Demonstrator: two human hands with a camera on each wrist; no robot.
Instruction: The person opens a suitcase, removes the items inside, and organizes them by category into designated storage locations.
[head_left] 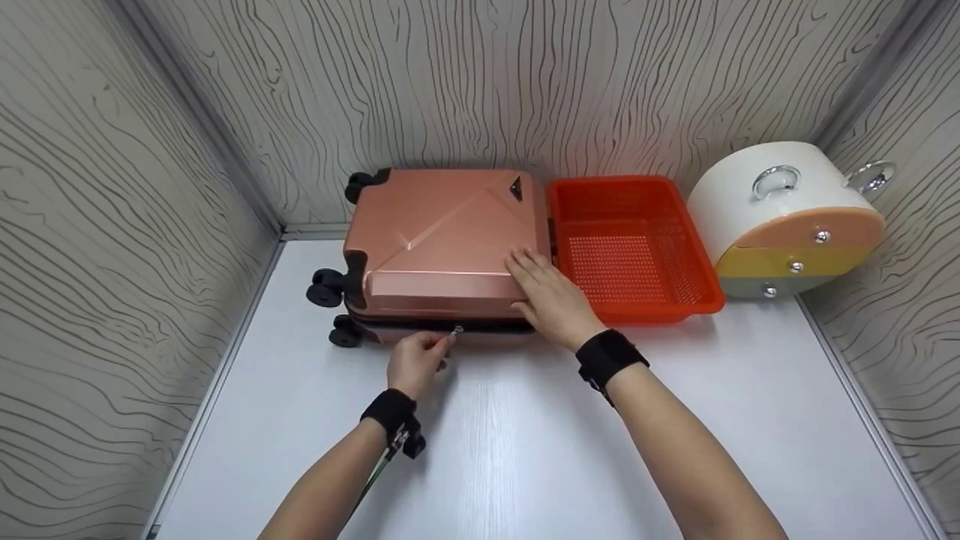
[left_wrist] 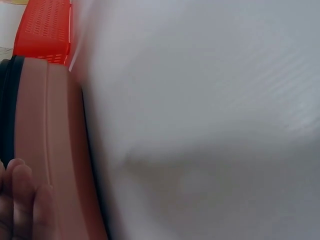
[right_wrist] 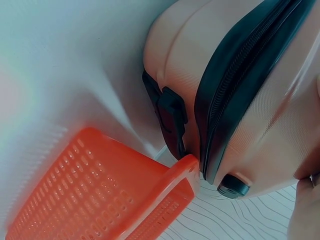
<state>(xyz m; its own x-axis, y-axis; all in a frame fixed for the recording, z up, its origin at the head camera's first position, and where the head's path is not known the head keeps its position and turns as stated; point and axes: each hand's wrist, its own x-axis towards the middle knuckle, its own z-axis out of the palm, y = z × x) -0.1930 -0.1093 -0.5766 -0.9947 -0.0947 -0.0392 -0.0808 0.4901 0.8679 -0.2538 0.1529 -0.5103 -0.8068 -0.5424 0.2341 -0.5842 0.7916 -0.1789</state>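
A rose-pink hard-shell suitcase (head_left: 442, 232) lies flat on the white table, its black wheels to the left. Along its front side runs a black zipper (right_wrist: 240, 65). My left hand (head_left: 417, 363) pinches the small metal zipper pull (head_left: 458, 330) between thumb and finger at the middle of that side. In the left wrist view only a few fingers (left_wrist: 22, 185) show beside the suitcase's side. My right hand (head_left: 553, 296) rests with straight fingers on the lid's front right corner. Only a small part of it shows at the edge of the right wrist view.
A red plastic basket (head_left: 705, 281) stands against the suitcase's right side. Right of it is a white rounded drawer box (head_left: 750, 180) with orange, yellow and grey drawers and silver knobs. Wood-grain patterned panels (head_left: 480, 82) enclose the table at the back and sides.
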